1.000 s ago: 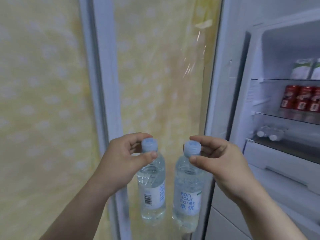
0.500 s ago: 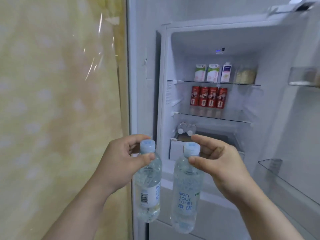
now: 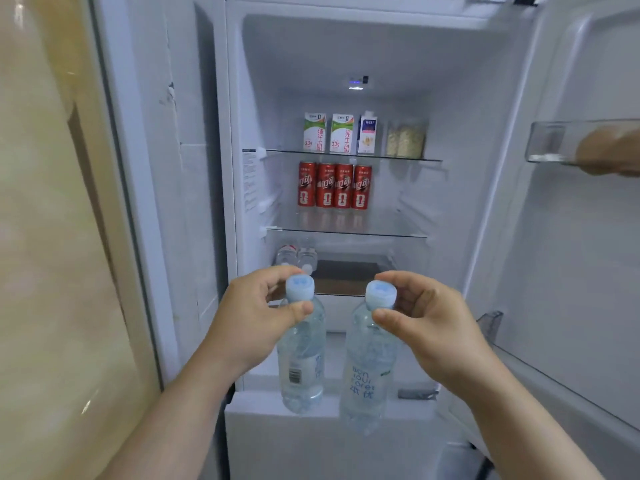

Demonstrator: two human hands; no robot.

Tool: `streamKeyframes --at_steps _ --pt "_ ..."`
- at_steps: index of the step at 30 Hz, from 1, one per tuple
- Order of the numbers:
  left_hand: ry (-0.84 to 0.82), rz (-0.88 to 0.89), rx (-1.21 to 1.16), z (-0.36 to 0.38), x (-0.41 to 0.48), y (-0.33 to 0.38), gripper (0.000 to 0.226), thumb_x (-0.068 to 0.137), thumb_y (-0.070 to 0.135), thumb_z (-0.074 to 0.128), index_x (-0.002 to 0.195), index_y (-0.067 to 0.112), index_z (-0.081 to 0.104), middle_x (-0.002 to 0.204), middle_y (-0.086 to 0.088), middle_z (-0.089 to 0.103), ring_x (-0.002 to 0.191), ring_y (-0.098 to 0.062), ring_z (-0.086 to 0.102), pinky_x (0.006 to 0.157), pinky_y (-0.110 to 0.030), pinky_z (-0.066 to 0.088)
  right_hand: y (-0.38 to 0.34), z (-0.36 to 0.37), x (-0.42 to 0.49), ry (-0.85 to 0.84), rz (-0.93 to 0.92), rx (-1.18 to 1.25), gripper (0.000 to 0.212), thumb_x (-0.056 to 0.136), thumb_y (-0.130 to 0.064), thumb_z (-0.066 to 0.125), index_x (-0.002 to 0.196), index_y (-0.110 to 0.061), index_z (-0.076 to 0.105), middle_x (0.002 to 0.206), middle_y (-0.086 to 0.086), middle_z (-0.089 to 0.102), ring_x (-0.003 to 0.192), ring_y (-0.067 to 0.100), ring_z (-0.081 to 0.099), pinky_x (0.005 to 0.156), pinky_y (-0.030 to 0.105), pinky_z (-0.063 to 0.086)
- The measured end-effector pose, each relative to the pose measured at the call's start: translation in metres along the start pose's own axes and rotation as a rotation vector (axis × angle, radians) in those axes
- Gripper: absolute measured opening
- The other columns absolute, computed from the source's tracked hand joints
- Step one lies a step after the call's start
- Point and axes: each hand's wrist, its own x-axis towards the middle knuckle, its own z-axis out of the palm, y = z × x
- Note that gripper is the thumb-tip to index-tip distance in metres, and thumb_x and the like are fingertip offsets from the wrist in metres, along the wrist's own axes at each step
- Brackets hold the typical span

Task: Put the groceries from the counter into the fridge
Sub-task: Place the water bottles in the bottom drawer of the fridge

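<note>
- View: swung off the yellow panel (image 3: 52, 237) and onto the open fridge (image 3: 450, 64), whose shelves are now squarely faced.
- Left grip (image 3: 252, 317): kept pinched on the cap of the left bottle (image 3: 301, 358), which is hung upright before the fridge's lower front.
- Right grip (image 3: 426, 323): closed likewise on the cap of the right bottle (image 3: 369, 375), held beside the first without touching.
- Meaning: the carry is judged finished. Placement remains, probably on the low shelf (image 3: 353, 271), where two bottles (image 3: 298, 256) are already laid.

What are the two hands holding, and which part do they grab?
The left hand pinches the left water bottle by its very top, and the right hand pinches the right water bottle the same way.
</note>
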Motion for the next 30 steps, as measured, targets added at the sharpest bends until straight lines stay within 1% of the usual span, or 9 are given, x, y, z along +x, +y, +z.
streamKeyframes --at_steps 3,5,8,13,16,19,22,26,30 --pt "-0.005 0.009 -0.016 0.009 0.02 -0.015 0.042 0.075 -0.003 0.079 0.093 0.034 0.069 0.099 0.016 0.074 0.098 -0.004 0.068 0.088 -0.028 0.054 0.011 0.001 0.016 0.025 -0.018 -0.075 0.051 0.084 -0.003 0.074 0.127 -0.027 0.06 0.11 -0.011 0.072 0.104 0.001 0.067 0.092 0.027 0.052" --pt "-0.007 0.03 -0.018 0.016 0.034 -0.023 0.043 0.075 -0.005 0.078 0.091 0.033 0.068 0.097 0.014 0.074 0.095 -0.008 0.069 0.088 -0.033 0.054 0.018 0.0 0.03 0.037 -0.024 -0.107 0.049 0.086 -0.004 0.073 0.12 -0.037 0.06 0.108 -0.011 0.072 0.102 0.001 0.067 0.094 0.029 0.053" --pt "0.002 0.059 -0.02 0.026 0.056 -0.033 0.046 0.074 -0.008 0.077 0.09 0.034 0.067 0.095 0.015 0.072 0.09 -0.006 0.068 0.086 -0.03 0.053 0.029 -0.001 0.052 0.069 -0.041 -0.12 0.047 0.085 -0.002 0.073 0.105 -0.043 0.06 0.104 -0.011 0.072 0.098 0.001 0.067 0.093 0.029 0.054" --pt "0.017 0.103 -0.014 0.042 0.091 -0.052 0.043 0.074 0.003 0.08 0.093 0.04 0.068 0.099 0.013 0.072 0.096 -0.01 0.067 0.092 -0.042 0.054 0.053 -0.002 0.089 0.133 -0.106 -0.105 0.046 0.082 -0.003 0.075 0.099 -0.044 0.061 0.099 -0.018 0.072 0.096 -0.002 0.066 0.091 0.028 0.053" --pt "0.066 0.126 0.021 0.052 0.114 -0.063 0.042 0.076 0.002 0.08 0.096 0.037 0.069 0.097 0.014 0.072 0.097 -0.01 0.067 0.094 -0.045 0.053 0.067 -0.002 0.114 0.2 -0.163 -0.113 0.047 0.082 -0.006 0.076 0.096 -0.048 0.061 0.099 -0.023 0.069 0.098 -0.002 0.065 0.088 0.021 0.05" --pt "0.106 0.129 0.056 0.059 0.132 -0.072 0.044 0.076 0.002 0.079 0.095 0.04 0.068 0.094 0.018 0.07 0.093 -0.011 0.066 0.09 -0.038 0.055 0.074 -0.004 0.133 0.23 -0.195 -0.142 0.048 0.083 -0.01 0.076 0.097 -0.053 0.058 0.102 -0.029 0.066 0.101 -0.007 0.062 0.084 0.009 0.046" --pt "0.126 0.153 0.062 0.063 0.147 -0.078 0.047 0.075 0.001 0.079 0.092 0.042 0.066 0.092 0.024 0.068 0.091 -0.005 0.065 0.085 -0.026 0.054 0.077 -0.003 0.147 0.254 -0.218 -0.2 0.051 0.085 -0.012 0.075 0.101 -0.055 0.053 0.109 -0.027 0.063 0.105 -0.008 0.059 0.085 0.005 0.044" --pt "0.127 0.162 0.051 0.069 0.161 -0.087 0.048 0.076 0.0 0.078 0.09 0.043 0.062 0.09 0.024 0.067 0.085 0.0 0.063 0.073 -0.009 0.049 0.087 0.001 0.161 0.278 -0.233 -0.262 0.052 0.085 -0.012 0.074 0.1 -0.057 0.052 0.109 -0.026 0.063 0.104 -0.007 0.059 0.09 0.016 0.047" --pt "0.124 0.158 0.049 0.078 0.175 -0.104 0.044 0.076 0.005 0.079 0.091 0.043 0.062 0.092 0.026 0.066 0.087 0.0 0.063 0.075 -0.01 0.048 0.1 0.008 0.178 0.309 -0.229 -0.332 0.051 0.085 -0.014 0.074 0.105 -0.054 0.051 0.111 -0.024 0.062 0.107 -0.003 0.059 0.095 0.023 0.048"
